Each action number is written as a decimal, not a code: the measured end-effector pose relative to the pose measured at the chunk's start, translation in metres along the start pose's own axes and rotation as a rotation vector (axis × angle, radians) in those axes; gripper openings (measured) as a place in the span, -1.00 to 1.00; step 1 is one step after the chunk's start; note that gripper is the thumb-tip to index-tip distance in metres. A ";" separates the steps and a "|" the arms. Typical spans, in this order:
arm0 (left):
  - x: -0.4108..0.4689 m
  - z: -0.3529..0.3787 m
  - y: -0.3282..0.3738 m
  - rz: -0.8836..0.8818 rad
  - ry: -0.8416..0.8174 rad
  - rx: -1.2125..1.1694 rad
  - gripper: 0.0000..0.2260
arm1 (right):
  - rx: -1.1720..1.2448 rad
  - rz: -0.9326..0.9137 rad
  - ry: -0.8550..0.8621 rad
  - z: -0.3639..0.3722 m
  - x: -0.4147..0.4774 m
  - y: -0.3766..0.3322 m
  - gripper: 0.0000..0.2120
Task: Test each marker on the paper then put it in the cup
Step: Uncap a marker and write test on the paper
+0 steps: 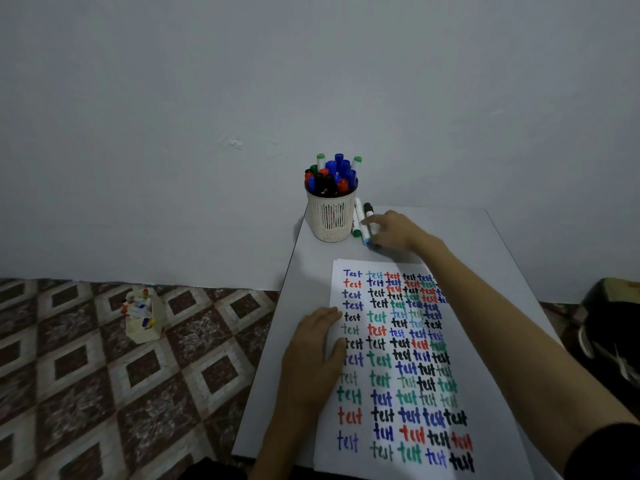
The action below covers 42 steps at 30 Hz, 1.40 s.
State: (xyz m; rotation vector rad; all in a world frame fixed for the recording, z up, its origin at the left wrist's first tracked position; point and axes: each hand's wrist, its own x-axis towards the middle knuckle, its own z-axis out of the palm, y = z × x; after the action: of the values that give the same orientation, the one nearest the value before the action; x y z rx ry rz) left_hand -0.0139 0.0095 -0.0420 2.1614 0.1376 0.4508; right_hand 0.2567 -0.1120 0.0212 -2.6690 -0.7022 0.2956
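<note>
Head view, single frame.

Right hand [393, 233]: arm stretched forward across the paper [325, 455]. The hand is palm down over the loose markers lying on the table [502, 258]. The fingers are bent, with the fingertips down on the markers and the thumb pointing towards the cup [331, 220]. The black-capped marker [368, 210] runs under the thumb, its cap showing beyond the hand. The blue-capped marker [365, 239] pokes out on the near side of the thumb. I cannot tell whether the fingers have closed around either one or only touch them. The green-capped marker [356, 227] lies just left of the thumb, against the base of the cup, apart from the fingers.

Cup: a white mesh cup standing upright just left of the right hand, packed with capped markers [331, 174] in blue, black, red and green.

Left hand [313, 358]: lies flat with the fingers straight and close together. It presses on the left margin of the paper, holds nothing, and is well apart from the cup.

Paper: lies between the two forearms, covered in rows of the word "test" in several colours.

Other: to the left of the left hand, a small box of markers [142, 318] sits on the patterned floor [69, 375].
</note>
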 end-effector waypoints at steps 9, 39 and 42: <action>0.000 0.000 0.002 -0.005 -0.006 0.000 -0.55 | 0.035 -0.021 0.443 0.027 -0.027 0.009 -0.75; -0.019 -0.004 0.031 0.375 -0.243 0.118 -0.73 | 1.281 -0.076 0.264 0.068 -0.247 -0.062 -0.84; -0.020 -0.006 0.031 0.406 -0.231 0.115 -0.70 | 1.357 -0.062 0.230 0.071 -0.245 -0.062 -0.83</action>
State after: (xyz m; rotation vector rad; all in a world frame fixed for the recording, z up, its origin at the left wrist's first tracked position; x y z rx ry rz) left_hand -0.0365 -0.0095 -0.0196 2.3402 -0.4198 0.4230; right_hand 0.0001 -0.1656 0.0071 -1.3490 -0.2921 0.2850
